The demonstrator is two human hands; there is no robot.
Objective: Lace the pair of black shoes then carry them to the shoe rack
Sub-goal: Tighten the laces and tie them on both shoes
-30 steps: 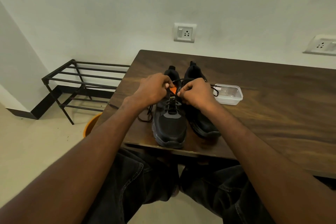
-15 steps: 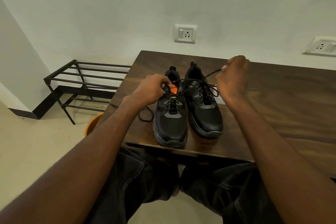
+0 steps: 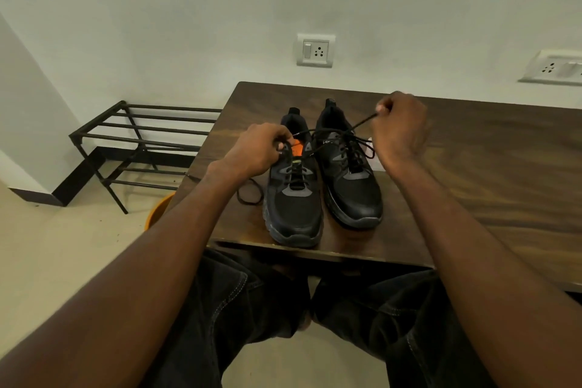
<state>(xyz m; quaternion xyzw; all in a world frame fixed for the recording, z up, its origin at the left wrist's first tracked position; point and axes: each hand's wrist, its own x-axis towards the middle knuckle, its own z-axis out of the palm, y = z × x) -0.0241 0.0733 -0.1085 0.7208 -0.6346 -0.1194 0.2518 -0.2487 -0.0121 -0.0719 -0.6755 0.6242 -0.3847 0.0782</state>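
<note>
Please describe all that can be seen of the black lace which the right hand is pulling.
The lace is a thin, round black cord, like woven fabric. The right hand pinches its end, and it runs taut, slanting down to the left over the right shoe to the upper eyelets of the left shoe, where the left hand grips. Its other end lies slack on the table.

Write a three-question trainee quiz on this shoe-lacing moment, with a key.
1. True or false: the right hand pinches a lace drawn taut from the left shoe.
2. Where is the shoe rack? A) on the table B) on the floor left of the table C) behind the person
3. Fill in: the left hand grips the left shoe near its orange ____.

Key: 1 true; 2 B; 3 tongue.
</note>
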